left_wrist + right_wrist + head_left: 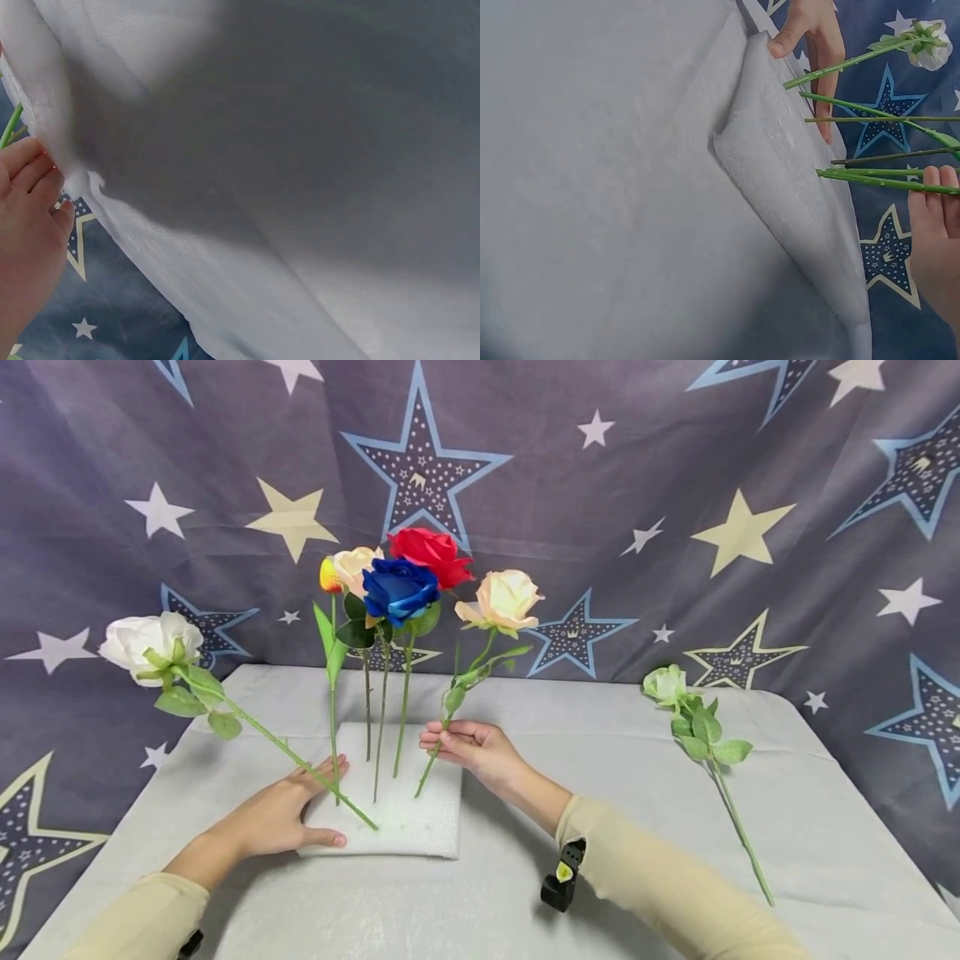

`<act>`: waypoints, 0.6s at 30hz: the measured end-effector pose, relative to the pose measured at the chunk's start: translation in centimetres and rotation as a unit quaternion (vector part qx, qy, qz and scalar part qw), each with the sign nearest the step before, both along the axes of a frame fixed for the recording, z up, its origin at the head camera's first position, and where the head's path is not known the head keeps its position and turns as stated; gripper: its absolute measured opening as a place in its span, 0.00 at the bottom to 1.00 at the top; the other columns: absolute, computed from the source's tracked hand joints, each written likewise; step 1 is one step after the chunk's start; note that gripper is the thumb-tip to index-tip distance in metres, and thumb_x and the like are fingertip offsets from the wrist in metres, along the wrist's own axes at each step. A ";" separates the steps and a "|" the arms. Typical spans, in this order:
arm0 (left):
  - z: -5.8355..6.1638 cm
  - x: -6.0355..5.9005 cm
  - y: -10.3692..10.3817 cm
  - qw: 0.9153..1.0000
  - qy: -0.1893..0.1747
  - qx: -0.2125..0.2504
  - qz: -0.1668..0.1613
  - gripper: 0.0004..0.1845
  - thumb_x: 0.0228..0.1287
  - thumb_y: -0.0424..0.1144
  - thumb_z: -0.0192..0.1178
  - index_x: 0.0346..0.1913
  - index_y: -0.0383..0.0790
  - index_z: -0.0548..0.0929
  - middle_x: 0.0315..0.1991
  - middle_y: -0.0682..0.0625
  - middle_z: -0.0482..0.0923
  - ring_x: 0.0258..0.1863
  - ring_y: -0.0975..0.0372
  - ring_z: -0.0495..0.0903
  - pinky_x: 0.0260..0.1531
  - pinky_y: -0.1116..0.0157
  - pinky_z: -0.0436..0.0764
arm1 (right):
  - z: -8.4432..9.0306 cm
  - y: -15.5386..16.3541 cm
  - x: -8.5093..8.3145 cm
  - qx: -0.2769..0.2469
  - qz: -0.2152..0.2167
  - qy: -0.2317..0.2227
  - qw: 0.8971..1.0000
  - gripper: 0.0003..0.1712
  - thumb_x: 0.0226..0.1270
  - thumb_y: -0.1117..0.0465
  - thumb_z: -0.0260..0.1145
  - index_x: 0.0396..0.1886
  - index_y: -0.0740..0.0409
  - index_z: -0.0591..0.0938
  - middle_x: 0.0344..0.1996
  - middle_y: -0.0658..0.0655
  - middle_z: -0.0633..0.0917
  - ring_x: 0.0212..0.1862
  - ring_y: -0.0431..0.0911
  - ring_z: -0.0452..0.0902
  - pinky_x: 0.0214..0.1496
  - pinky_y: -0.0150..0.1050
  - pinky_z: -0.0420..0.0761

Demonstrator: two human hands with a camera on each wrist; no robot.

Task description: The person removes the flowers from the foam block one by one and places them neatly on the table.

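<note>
A white foam block lies on the table with several artificial flowers upright in it. My left hand rests on its left side, fingers spread and thumb along the front. Over that hand leans a white rose, its stem end at the foam's front. My right hand pinches the stem of a peach rose, whose lower end meets the foam's right part. Between the hands stand a blue rose, a red rose, another pale peach rose and a yellow-orange tulip.
A pale green rose with a leafy stem lies on the right of the table, which has a light grey cloth. Behind the table hangs a dark curtain printed with stars.
</note>
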State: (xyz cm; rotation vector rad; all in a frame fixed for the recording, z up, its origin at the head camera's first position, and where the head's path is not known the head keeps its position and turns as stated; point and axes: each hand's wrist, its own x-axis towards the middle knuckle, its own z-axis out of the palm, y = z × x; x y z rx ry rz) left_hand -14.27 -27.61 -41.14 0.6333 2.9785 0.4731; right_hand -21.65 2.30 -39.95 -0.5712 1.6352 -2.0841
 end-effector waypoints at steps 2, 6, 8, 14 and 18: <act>0.0 0.0 0.0 1.000 0.001 0.000 0.001 0.55 0.45 0.71 0.63 0.70 0.36 0.66 0.71 0.35 0.63 0.67 0.35 0.64 0.67 0.39 0.64 | -0.1 0.0 0.0 0.001 -0.001 0.001 1.000 0.21 0.72 0.71 0.51 0.60 0.81 0.68 0.59 0.78 0.73 0.60 0.56 0.79 0.66 0.43 0.76; 0.1 0.1 0.0 1.000 0.001 -0.001 0.001 0.55 0.45 0.72 0.63 0.70 0.36 0.66 0.71 0.35 0.62 0.67 0.35 0.64 0.66 0.39 0.64 | -0.1 0.1 0.1 0.001 -0.005 0.001 1.000 0.21 0.71 0.71 0.52 0.60 0.81 0.69 0.58 0.77 0.73 0.58 0.53 0.80 0.66 0.43 0.77; 0.1 0.1 0.1 1.000 0.000 -0.001 0.001 0.55 0.45 0.72 0.63 0.70 0.36 0.66 0.71 0.35 0.62 0.67 0.35 0.64 0.66 0.39 0.64 | 0.0 0.2 0.1 0.003 -0.008 0.002 1.000 0.21 0.71 0.71 0.53 0.59 0.81 0.70 0.57 0.77 0.75 0.56 0.50 0.82 0.65 0.43 0.77; 0.0 0.1 0.1 1.000 0.002 0.003 -0.006 0.56 0.45 0.72 0.63 0.70 0.36 0.66 0.71 0.34 0.62 0.67 0.36 0.65 0.66 0.38 0.65 | 0.1 0.5 0.3 0.002 -0.020 0.004 1.000 0.20 0.70 0.72 0.55 0.57 0.81 0.71 0.54 0.74 0.79 0.52 0.46 0.85 0.63 0.45 0.79; 0.1 0.1 0.1 1.000 -0.001 0.007 -0.009 0.56 0.45 0.72 0.63 0.70 0.35 0.65 0.71 0.35 0.61 0.68 0.36 0.63 0.65 0.37 0.64 | 0.1 0.5 0.3 0.002 -0.029 0.004 1.000 0.20 0.68 0.72 0.56 0.57 0.81 0.72 0.53 0.74 0.79 0.51 0.46 0.85 0.62 0.45 0.80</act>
